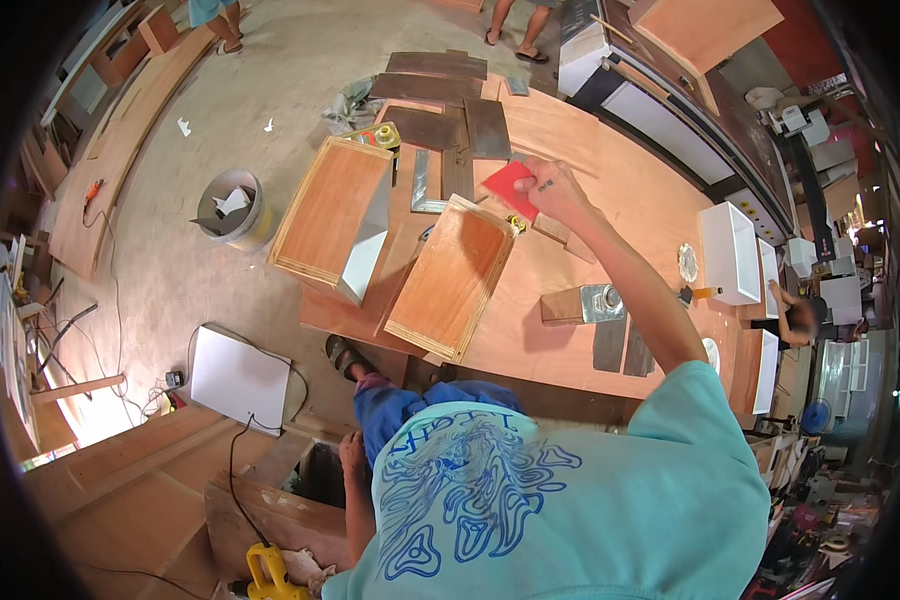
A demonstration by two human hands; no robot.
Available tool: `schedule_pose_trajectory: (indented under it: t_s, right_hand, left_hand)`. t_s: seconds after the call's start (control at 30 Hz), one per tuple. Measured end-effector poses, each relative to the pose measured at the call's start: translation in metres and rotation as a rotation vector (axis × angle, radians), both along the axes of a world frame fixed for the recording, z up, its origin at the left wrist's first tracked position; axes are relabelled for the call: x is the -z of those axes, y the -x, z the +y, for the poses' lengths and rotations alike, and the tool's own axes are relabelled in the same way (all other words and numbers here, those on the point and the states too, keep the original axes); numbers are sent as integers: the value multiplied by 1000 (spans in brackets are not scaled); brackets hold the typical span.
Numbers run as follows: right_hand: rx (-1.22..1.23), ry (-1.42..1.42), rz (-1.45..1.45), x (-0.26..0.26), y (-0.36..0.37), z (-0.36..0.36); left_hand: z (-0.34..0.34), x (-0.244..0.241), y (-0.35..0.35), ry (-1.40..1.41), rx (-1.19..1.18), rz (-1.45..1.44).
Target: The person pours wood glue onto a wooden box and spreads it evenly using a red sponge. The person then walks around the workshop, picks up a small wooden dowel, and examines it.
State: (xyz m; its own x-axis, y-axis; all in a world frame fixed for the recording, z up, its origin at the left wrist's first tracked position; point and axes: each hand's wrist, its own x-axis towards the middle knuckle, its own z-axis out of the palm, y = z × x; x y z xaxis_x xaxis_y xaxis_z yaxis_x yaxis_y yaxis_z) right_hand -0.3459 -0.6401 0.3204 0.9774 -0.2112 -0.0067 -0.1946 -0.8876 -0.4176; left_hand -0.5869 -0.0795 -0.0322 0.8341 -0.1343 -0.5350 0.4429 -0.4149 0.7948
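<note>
In my right hand (555,187), thumb on top, is a thin red sheet (508,189), possibly sandpaper. It is above the far end of a wooden box (450,277) with layered plywood edges. A tape measure (517,223) lies by that box's corner. Left of it stands a similar box (334,210), its inner faces white. My left hand (352,452) hangs low beside my thigh; its fingers look curled, and whether it grips anything is unclear. A metal can (602,303) stands on the plywood sheet (510,352) to the right.
Dark boards (427,88) and a metal square (420,187) lie beyond the boxes. On the floor at left are a bucket (234,238) with scraps, a white panel (240,375) and cords. A yellow power tool (270,574) is at bottom left. White boxes (727,251) and a co-worker (795,315) are at right.
</note>
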Motion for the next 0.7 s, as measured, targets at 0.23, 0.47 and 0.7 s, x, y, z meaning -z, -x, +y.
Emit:
schedule_pose_trajectory:
  t_s: [0.23,0.47,0.7]
  right_hand:
    - [-181,-123,79,16,-24,41]
    - [-152,249,-95,55,-60,14]
    - [-157,27,-33,-17,-33,36]
  left_hand:
    - [-11,-6,-11,-101,-86,72]
    - [-22,-25,-30,121,-224,210]
    - [-13,-18,-2,-1,-260,219]
